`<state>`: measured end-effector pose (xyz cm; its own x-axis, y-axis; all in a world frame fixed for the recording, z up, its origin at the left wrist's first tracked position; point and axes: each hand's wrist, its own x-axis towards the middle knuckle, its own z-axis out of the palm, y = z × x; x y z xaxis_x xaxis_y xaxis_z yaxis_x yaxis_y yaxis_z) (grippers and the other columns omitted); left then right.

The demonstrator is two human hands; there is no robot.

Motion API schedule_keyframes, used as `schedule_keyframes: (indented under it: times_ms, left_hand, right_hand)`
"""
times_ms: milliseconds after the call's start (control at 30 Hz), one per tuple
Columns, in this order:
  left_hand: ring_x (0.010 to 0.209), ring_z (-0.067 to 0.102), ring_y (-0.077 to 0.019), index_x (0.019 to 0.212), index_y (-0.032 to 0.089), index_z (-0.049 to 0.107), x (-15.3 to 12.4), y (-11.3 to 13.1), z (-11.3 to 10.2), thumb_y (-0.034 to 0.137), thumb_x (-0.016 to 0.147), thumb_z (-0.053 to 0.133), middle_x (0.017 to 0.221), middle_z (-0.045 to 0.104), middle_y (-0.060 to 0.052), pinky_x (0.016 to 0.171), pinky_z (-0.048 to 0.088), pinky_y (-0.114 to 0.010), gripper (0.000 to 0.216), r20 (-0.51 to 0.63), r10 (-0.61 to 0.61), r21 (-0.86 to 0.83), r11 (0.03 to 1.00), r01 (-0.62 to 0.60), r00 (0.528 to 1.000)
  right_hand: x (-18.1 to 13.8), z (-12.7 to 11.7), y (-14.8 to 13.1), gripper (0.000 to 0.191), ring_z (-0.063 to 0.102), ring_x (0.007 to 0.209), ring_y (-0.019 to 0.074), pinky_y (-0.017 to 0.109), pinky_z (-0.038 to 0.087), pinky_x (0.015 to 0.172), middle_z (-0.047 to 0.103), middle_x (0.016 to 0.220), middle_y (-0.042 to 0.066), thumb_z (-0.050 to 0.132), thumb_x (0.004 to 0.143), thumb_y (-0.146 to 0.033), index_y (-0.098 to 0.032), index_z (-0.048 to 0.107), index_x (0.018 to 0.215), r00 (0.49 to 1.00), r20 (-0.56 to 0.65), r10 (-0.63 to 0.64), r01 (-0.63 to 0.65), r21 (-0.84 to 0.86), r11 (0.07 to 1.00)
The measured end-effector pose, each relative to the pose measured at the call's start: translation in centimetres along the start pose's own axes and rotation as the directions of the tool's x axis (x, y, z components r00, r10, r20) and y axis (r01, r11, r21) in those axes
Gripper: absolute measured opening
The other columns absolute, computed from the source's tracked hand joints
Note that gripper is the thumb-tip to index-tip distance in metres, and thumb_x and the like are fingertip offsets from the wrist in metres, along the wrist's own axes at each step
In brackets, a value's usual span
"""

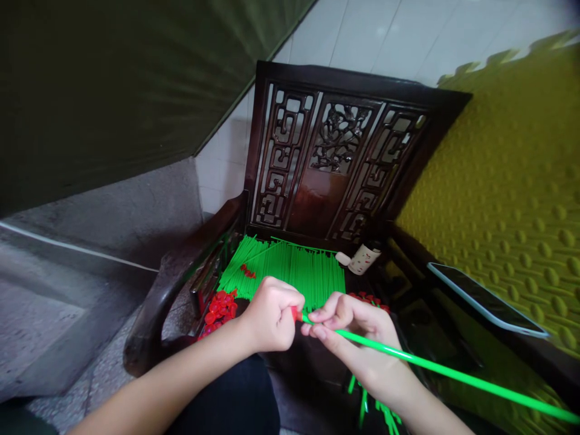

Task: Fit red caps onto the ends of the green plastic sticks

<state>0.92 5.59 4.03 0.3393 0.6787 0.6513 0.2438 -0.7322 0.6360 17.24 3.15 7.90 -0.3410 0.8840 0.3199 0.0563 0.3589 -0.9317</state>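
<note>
1. In the head view, near the middle: clenches the left hand point(275, 314) into a fist around a small red plastic piece point(296, 314), mostly hidden, visible only at the fist's right side.
2. Pinches, between thumb and fingertips of the right hand point(357, 323), a long, glossy, bright green plastic tube point(435, 362), close to its left end and just beside the fist.
3. Slants, beyond the pinch, toward the near right and out past the edge of the view.
4. Looks, as a judgement, like joining the red piece to the tube's end; impossible to tell how deeply seated.
5. Seems to call next for keeping both in line, bracing the tube near the joint, and pressing or twisting firmly without bending it.
6. Farther off, on a dark carved wooden chair point(317, 202): includes a broad layer of thin green plastic sticks point(294, 272), topped at left by a little red plastic cluster point(247, 271).
7. At left, beyond the left forearm: shows a heap of red plastic pieces point(221, 308).
8. Far right of the layer: stands tilted, a white patterned bottle point(364, 260).
</note>
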Motion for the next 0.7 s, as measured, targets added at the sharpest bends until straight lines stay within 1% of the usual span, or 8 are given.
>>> schedule_keyframes:
  times_ms: [100,300,400,500,567,633,700]
  left_hand:
    - [0.039,0.034,-0.0118,0.05,0.022,0.029,-0.12,-0.06,0.13,0.01,0.063,0.039,0.041,0.031,0.004,0.044,0.025,-0.027,0.02,0.018,0.019,0.017,1.0,-0.02,1.0]
    - [0.036,0.031,-0.0113,0.049,0.022,0.03,-0.22,-0.47,0.4,0.012,0.06,0.039,0.039,0.029,0.005,0.041,0.023,-0.026,0.016,0.007,0.136,0.014,0.991,-0.136,0.991]
    - [0.036,0.031,-0.0113,0.049,0.022,0.03,-0.18,-0.43,0.41,0.013,0.059,0.039,0.038,0.029,0.004,0.042,0.023,-0.026,0.016,0.018,0.142,0.038,0.989,-0.143,0.99]
    - [0.036,0.027,-0.0113,0.048,0.022,0.027,-0.18,-0.39,0.46,0.013,0.057,0.039,0.039,0.026,0.004,0.042,0.021,-0.027,0.017,0.044,0.143,0.075,0.986,-0.146,0.989]
    - [0.037,0.024,-0.0109,0.048,0.021,0.026,-0.19,-0.46,0.51,0.013,0.057,0.04,0.039,0.023,0.004,0.043,0.018,-0.027,0.019,0.055,0.136,0.092,0.986,-0.141,0.989]
    - [0.039,0.022,-0.0103,0.047,0.021,0.026,-0.16,-0.57,0.53,0.012,0.057,0.04,0.041,0.022,0.005,0.044,0.017,-0.027,0.019,0.042,0.106,0.085,0.99,-0.109,0.994]
    - [0.04,0.023,-0.0097,0.046,0.02,0.029,-0.02,-0.63,0.46,0.014,0.057,0.042,0.042,0.024,0.005,0.045,0.017,-0.027,0.018,-0.005,0.005,-0.007,1.0,-0.005,1.0]
  right_hand:
    - [0.05,-0.2,-0.25,0.024,0.07,0.065,0.0186,0.027,0.059,0.058,0.065,0.068,0.004,0.071,0.073,-0.017,-0.019,0.054,0.056,0.999,0.029,-0.016,0.017,-0.023,1.0]
    - [0.09,-0.57,-0.47,0.024,0.07,0.065,0.0178,0.028,0.059,0.06,0.065,0.072,0.004,0.068,0.075,-0.013,-0.018,0.051,0.058,0.993,0.122,0.005,-0.005,0.0,1.0]
    - [0.13,-0.66,-0.4,0.024,0.07,0.066,0.0182,0.028,0.059,0.06,0.064,0.071,0.004,0.067,0.075,-0.012,-0.018,0.05,0.059,0.991,0.134,0.012,-0.013,0.005,1.0]
    - [0.36,-0.76,-0.44,0.025,0.07,0.065,0.018,0.028,0.058,0.059,0.063,0.069,0.003,0.065,0.075,-0.012,-0.019,0.048,0.058,0.987,0.156,0.029,-0.03,0.009,1.0]
    - [0.54,-0.74,-0.55,0.026,0.069,0.063,0.0176,0.027,0.057,0.058,0.064,0.068,0.003,0.065,0.074,-0.011,-0.019,0.048,0.057,0.987,0.161,0.013,-0.009,-0.024,1.0]
    - [0.61,-0.52,-0.68,0.026,0.069,0.062,0.0172,0.026,0.056,0.056,0.065,0.067,0.003,0.066,0.074,-0.011,-0.018,0.049,0.056,0.99,0.137,-0.019,0.03,-0.081,0.996]
    - [0.5,-0.09,-0.73,0.025,0.069,0.062,0.0166,0.024,0.055,0.056,0.067,0.066,0.004,0.067,0.074,-0.011,-0.018,0.052,0.056,0.995,0.071,-0.07,0.08,-0.139,0.987]
